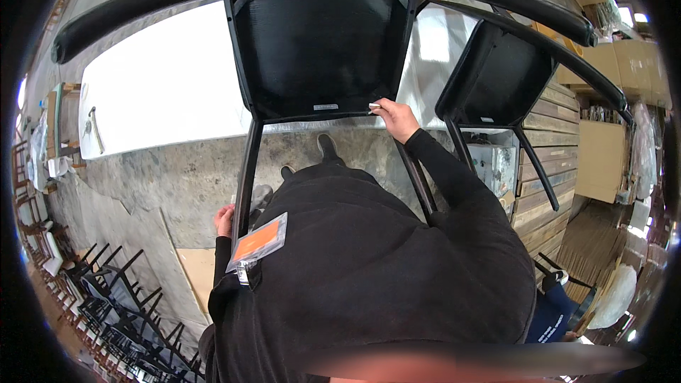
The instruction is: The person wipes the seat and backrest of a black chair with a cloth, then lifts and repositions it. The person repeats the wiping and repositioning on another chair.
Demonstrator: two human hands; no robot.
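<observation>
- Head view, the chair in hand: a black chair (319, 42) lies tipped on a smooth, glossy white tabletop (156, 99), its seat underside facing the person; the underside is a broad, rounded-cornered panel with a dull sheen; long curved arms spread to both sides, and slim straight legs reach toward the person; a small pale label (325, 107) sits near the panel's lower edge.
- Head view, right hand (397, 119): thumb and fingers are pinched together on a small white piece (374, 106) at the panel's lower right corner.
- Head view, left hand (224, 220): it is low, beside the chair's left leg; whether its fingers are closed on anything cannot be told.
- Head view, around: a second black chair (504, 78) is tipped to the right; beyond it are rough wooden slats (550, 145) and flat brown cardboard (601, 159); the floor (191, 170) is mottled grey.
</observation>
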